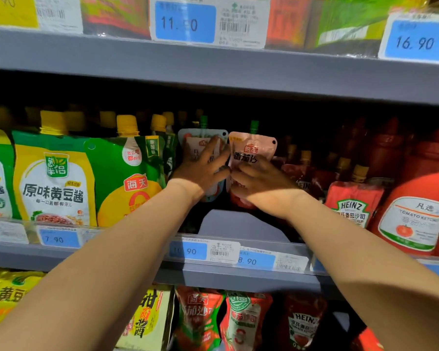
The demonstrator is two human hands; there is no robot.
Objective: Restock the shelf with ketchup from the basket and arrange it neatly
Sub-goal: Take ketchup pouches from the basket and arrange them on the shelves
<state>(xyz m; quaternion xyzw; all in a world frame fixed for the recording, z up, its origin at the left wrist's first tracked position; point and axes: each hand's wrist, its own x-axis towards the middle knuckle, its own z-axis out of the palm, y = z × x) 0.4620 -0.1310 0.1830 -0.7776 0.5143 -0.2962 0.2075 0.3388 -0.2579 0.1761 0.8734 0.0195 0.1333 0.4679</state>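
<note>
both hands (203, 168) (257, 181) on shelved ketchup pouches (255, 150)

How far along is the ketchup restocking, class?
Done: two ketchup pouches stand side by side at the back of the middle shelf. In hand: the left hand presses the left pouch, and the right hand steadies the right pouch. Left: the bare shelf in front is unfilled; the basket is out of view.

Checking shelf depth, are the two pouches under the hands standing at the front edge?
No, both pouches stand set back, with bare shelf in front.
</note>
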